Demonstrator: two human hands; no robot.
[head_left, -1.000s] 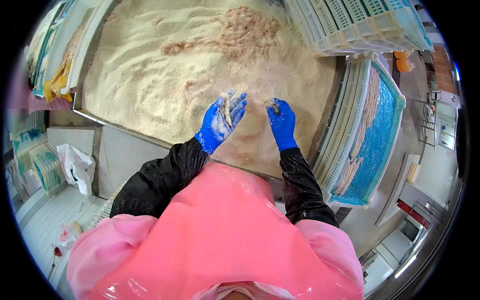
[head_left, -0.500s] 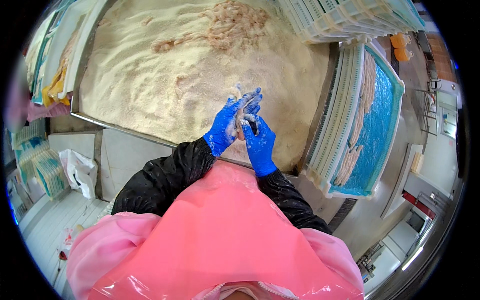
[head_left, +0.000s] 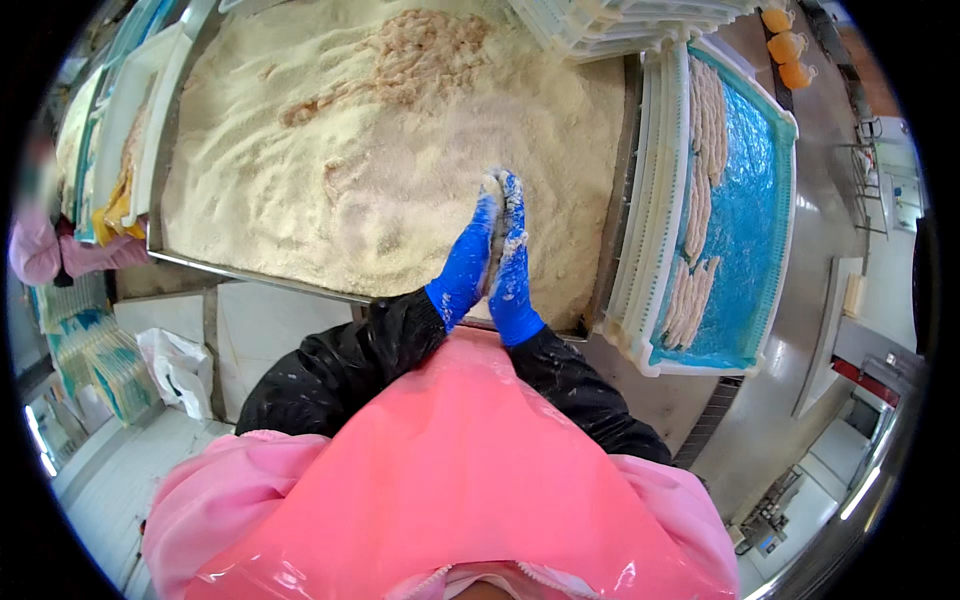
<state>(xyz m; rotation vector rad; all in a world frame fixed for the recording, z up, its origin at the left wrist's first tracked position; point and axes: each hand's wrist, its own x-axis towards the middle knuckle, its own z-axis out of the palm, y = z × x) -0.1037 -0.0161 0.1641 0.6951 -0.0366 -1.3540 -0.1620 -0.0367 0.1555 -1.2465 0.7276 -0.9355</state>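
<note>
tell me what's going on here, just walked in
A person presses their gloved left hand and right hand together over pale crumbs. A pale piece shows between them, mostly hidden. Farther off, a pinkish heap lies on the crumbs, and strips lie in the blue tray at the right.

Gloves: blue rubber gloves (head_left: 512, 285) on the left hand (head_left: 466, 255) and right hand (head_left: 514, 260); no words to read.
Apron: shiny pink plastic apron (head_left: 430, 470), below the hands; no words to read.
Bag: crumpled white plastic bag (head_left: 175, 368), left of the hands and lower; too small to read.
Tray: white plastic tray with blue lining (head_left: 745, 265), right of the hands; no words to read.
</note>
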